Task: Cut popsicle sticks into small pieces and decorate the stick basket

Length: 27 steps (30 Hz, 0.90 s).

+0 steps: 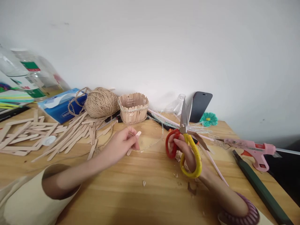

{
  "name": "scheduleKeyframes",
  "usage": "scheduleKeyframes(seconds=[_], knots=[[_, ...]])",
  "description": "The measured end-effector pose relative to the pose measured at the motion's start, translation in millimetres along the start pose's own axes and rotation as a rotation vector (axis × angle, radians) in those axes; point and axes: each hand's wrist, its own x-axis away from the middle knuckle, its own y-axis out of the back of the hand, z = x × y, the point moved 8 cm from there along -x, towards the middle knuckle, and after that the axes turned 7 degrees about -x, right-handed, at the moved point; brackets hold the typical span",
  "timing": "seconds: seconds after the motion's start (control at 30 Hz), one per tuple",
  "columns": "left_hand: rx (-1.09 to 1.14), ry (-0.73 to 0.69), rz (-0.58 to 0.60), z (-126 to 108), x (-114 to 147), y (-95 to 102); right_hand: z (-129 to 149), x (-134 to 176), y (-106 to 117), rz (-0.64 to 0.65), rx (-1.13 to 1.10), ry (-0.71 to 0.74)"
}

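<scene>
My left hand (127,140) pinches a short piece of craft stick (138,133), its pale rounded end poking out past the fingertips. In my right hand (187,152) are scissors (184,125) with one red and one yellow handle loop, blades pointing up and close together. Behind the hands stands a small basket (133,113) made of craft sticks, with a glittery band round it. Loose craft sticks (75,134) lie in a heap left of my left hand. Small wood chips (144,183) are scattered on the table.
A twine ball (101,102) and a blue tissue pack (63,106) sit back left, near plastic bottles (28,78). To the right are a phone (201,106), a teal flower (209,119), a pink glue gun (254,150) and a long dark green tool (260,187) along the table edge.
</scene>
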Motion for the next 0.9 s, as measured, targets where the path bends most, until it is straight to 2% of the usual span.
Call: scheduleKeyframes(seconds=[0.07, 0.17, 0.27, 0.33, 0.5, 0.57, 0.73, 0.8, 0.9], knots=[[-0.034, -0.033, -0.023, 1, -1, 3.7, 8, -4, -4, 0.035, -0.031, -0.002], [0.015, -0.048, -0.069, 0, -2, 9.3, 14, -11, -40, 0.182, -0.141, -0.002], [0.054, -0.025, -0.086, 3, -1, 13.2, 7, -21, -68, 0.255, -0.176, 0.011], [0.029, -0.015, -0.071, 9, 1, 13.7, 0, -28, -62, 0.235, -0.145, 0.024], [-0.107, -0.024, -0.009, 21, 1, 9.9, 4, -32, -9, 0.083, -0.028, 0.068], [-0.135, -0.027, -0.015, 22, 1, 11.1, 8, -34, -11, 0.076, -0.008, 0.082], [-0.22, -0.081, -0.102, 18, -1, 26.9, -1, -48, -53, 0.175, 0.0, 0.114], [-0.247, -0.089, -0.126, 19, -2, 33.8, -3, -53, -51, 0.192, 0.034, 0.142], [-0.254, -0.076, -0.126, 21, -5, 38.3, 5, -55, -24, 0.131, 0.09, 0.161]])
